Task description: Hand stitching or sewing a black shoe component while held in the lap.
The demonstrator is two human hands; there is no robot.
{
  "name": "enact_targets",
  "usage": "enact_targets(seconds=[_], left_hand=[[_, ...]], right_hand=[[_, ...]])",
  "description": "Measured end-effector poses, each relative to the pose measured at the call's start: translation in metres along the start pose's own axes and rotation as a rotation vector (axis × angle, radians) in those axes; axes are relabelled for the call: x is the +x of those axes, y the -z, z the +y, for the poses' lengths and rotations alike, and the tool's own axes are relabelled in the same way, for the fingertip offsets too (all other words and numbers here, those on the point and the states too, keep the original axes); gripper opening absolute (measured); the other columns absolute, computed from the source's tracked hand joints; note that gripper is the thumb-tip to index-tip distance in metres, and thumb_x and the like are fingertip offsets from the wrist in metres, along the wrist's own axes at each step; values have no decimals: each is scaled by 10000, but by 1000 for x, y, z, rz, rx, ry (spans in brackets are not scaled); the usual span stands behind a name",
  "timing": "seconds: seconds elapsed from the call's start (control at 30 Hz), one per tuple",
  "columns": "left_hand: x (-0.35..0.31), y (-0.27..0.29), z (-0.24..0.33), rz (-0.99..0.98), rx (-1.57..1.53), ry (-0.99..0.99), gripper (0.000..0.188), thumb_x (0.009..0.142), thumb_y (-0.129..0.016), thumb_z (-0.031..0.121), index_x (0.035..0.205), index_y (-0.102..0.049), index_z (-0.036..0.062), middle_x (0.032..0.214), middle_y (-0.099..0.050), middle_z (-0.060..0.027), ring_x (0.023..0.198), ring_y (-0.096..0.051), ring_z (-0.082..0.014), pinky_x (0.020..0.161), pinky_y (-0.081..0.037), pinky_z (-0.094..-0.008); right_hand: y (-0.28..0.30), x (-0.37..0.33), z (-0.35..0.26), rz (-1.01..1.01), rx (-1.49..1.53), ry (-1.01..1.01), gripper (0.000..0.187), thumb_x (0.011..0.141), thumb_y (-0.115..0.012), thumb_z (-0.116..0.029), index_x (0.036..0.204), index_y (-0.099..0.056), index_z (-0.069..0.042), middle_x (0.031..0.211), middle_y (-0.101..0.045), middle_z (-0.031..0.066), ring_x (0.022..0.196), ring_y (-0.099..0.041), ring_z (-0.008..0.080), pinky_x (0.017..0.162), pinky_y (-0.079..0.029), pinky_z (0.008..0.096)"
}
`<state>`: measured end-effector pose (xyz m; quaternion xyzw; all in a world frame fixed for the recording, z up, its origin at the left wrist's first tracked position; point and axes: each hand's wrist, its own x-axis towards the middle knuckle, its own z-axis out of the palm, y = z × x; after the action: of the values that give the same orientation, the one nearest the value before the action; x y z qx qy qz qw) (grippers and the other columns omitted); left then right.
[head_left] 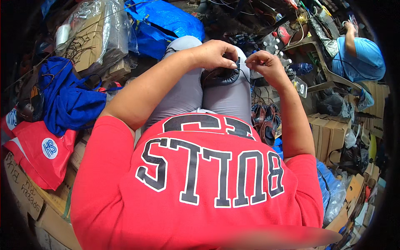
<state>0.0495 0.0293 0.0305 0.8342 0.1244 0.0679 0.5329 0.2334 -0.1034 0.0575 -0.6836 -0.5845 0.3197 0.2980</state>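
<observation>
My left hand [218, 55] and my right hand [267, 67] are raised over my knees, close together, each with thumb and forefinger pinched. A fine, pale strand [242, 63], seemingly thread, runs across the small gap between their fingertips. Under them, a black shoe-like piece [223, 78] with a pleated edge rests on my grey-trousered lap [179, 91]. A thin dark line curves down beside it below my right fingers. Whether a needle is in either pinch is too small to tell.
Brown strappy sandals [266, 118] lie right of my lap, below several plastic bottles [273, 45]. A person in light blue [360, 60] sits at far right, near cardboard boxes [327, 133]. Leftward are a blue cloth [62, 98], a red bag [31, 141] and a blue tarp [175, 23].
</observation>
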Motion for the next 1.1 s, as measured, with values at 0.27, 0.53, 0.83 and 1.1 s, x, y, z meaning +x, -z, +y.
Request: enact_targets(seconds=[0.27, 0.53, 0.83, 1.1], left_hand=[[10, 0, -17, -149, -291, 105, 210, 762, -713, 169, 909, -659, 29, 826, -633, -36, 785, -579, -117, 735, -447, -236], [8, -2, -19, -241, -443, 175, 332, 787, -673, 131, 1085, -629, -7, 974, -656, -61, 906, -586, -118, 852, -436, -246], [10, -3, -13, -341, -357, 151, 364, 798, -635, 121, 1139, -601, -2, 1062, -636, -82, 988, -558, -140, 910, -399, -258], [22, -4, -9, -453, -103, 99, 322, 774, -598, 9, 1096, -620, 5, 1012, -656, -70, 928, -573, -124, 872, -423, -267]], right_hand=[[-6, 0, 14, -129, 173, 19, 124, 735, -658, 53, 821, -661, -37, 848, -537, 1, 783, -553, 77, 701, -456, 224], [-29, -26, 20, 64, 197, 102, 128, 710, -684, 29, 823, -679, -30, 797, -611, 36, 773, -567, 116, 691, -455, 235], [-31, -40, -6, 151, -92, 66, 162, 725, -665, 12, 860, -686, -75, 783, -586, 58, 732, -595, 168, 648, -470, 268], [-14, -23, -32, -129, -805, 310, 149, 730, -587, -36, 827, -682, -95, 787, -565, 118, 770, -576, 289, 677, -443, 378]])
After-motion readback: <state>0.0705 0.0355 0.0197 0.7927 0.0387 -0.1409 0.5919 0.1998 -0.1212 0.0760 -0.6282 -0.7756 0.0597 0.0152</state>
